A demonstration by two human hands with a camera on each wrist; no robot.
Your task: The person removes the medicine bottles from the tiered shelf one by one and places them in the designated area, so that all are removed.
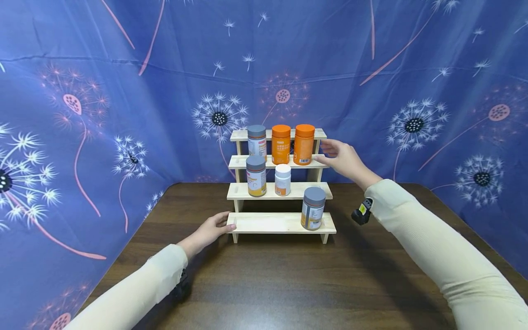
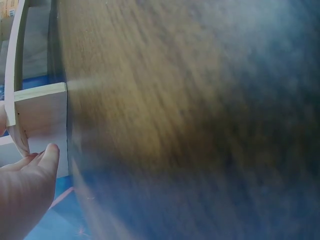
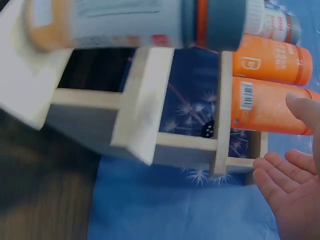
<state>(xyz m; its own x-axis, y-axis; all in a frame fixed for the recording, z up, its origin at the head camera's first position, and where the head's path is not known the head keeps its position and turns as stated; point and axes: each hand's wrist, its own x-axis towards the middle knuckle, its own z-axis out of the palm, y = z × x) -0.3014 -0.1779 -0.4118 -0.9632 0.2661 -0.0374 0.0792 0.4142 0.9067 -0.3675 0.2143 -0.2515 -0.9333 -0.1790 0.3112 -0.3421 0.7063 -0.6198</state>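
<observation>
A stepped wooden display rack (image 1: 264, 222) carries several jars. At its left end, my left hand (image 1: 214, 228) grips the lowest shelf, thumb over the top; in the left wrist view, fingers lie beside the end panel (image 2: 42, 120). My right hand (image 1: 344, 158) is beside the right orange jar (image 1: 304, 145) on the third tier, fingers spread and nothing held. Its thumb overlaps that jar in the right wrist view, and the fingertips are by the rack's back end. A second orange jar (image 1: 281, 145) and a grey-lidded jar (image 1: 257, 142) stand to the left.
On the second tier are another grey-lidded jar (image 1: 256, 176) and a small white-capped bottle (image 1: 283, 180). One more grey-lidded jar (image 1: 314, 209) stands at the lowest shelf's right end. A dark wood table (image 1: 272, 279) lies beneath, with a blue dandelion-print cloth (image 1: 330, 55) behind.
</observation>
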